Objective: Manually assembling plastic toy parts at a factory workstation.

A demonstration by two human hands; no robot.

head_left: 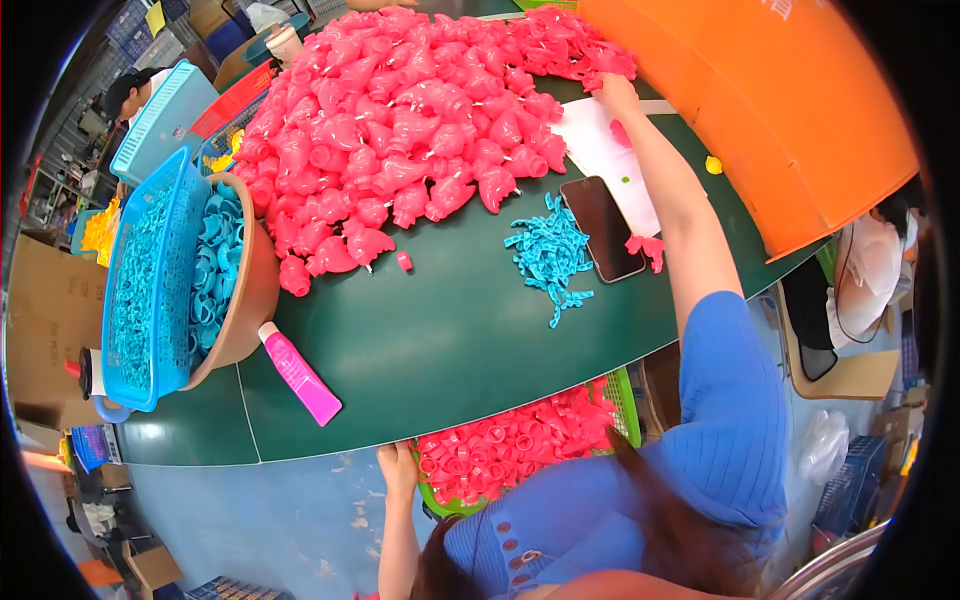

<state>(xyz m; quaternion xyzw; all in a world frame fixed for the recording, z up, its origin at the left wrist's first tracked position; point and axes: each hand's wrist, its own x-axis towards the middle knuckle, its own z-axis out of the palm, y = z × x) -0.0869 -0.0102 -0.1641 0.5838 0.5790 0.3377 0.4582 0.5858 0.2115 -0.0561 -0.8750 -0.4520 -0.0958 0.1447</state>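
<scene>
My right arm stretches across the green table (430, 330) to its far side. There my right hand (617, 95) has its fingers closed on a small pink plastic piece at the edge of a heap of pink plastic pieces (570, 45). My left hand (398, 466) is low at the table's front edge, beside a green basket (627, 405) full of pink ring-like parts (510, 440); its fingertips are hidden. A big mound of glossy pink hollow plastic figures (400, 120) covers the table's back. Near my right forearm lie a dark phone (604, 230) and small blue plastic strips (550, 255).
An orange bin (760, 110) borders the right side. At the left, a blue basket (150, 290) of small blue parts leans on a brown tub (262, 270) of blue pieces. A pink tube (300, 375) lies near the front. A person (870, 265) sits at right, another (135, 92) far left.
</scene>
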